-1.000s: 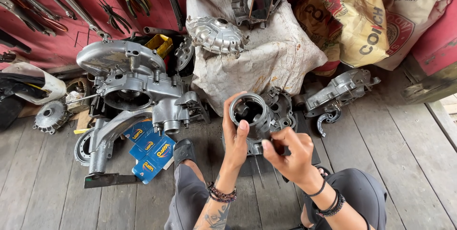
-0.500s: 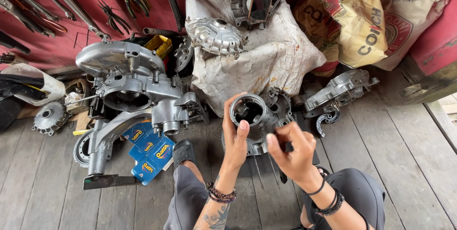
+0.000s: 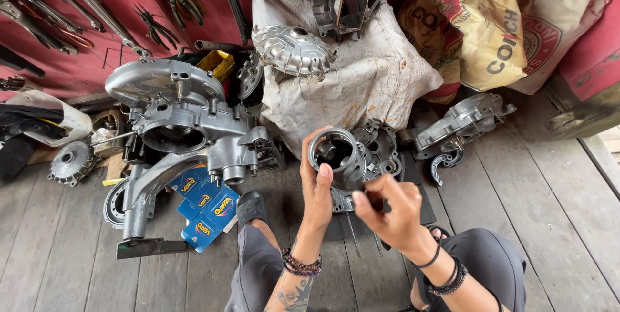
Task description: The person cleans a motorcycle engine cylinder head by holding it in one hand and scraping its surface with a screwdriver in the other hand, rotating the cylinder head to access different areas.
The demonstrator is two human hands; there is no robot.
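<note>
Left hand (image 3: 318, 183) grips the grey engine cylinder (image 3: 337, 155) raised above the wooden floor (image 3: 549, 208), right hand (image 3: 387, 212) pinched closed on 1 small dark part just beside it, not yet fitted; crankcase (image 3: 187, 128) lies apart, unassembled.

— What sort of place is this?
— A mechanic's workshop: wrenches (image 3: 71, 8) and pliers (image 3: 155, 24) hang on a red wall, and an engine crankcase (image 3: 184, 124) and other metal engine parts lie on the worn plank floor (image 3: 555, 221).
</note>
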